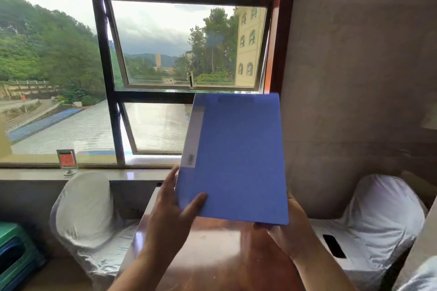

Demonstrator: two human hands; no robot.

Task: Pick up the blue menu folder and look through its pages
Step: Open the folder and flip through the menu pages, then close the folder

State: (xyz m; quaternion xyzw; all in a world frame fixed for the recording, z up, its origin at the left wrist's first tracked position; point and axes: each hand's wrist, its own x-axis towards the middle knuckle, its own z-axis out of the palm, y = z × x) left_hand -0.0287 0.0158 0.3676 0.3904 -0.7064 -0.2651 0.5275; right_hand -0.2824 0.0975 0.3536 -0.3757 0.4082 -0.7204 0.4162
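Note:
The blue menu folder [236, 158] is held up closed in front of the window, above the table, its cover facing me and a pale spine strip with a barcode label along its left edge. My left hand [172, 210] grips the lower left corner, thumb lying on the cover. My right hand [288, 234] supports the lower right corner from behind and below, its fingers mostly hidden by the folder.
A reddish wooden table [212, 255] lies below the folder. White-covered chairs stand at the left [87, 215] and right [378, 215]; a dark phone [334, 245] lies on the right seat. A small sign stand [67, 160] sits on the windowsill. Green stools [14, 250] are stacked at far left.

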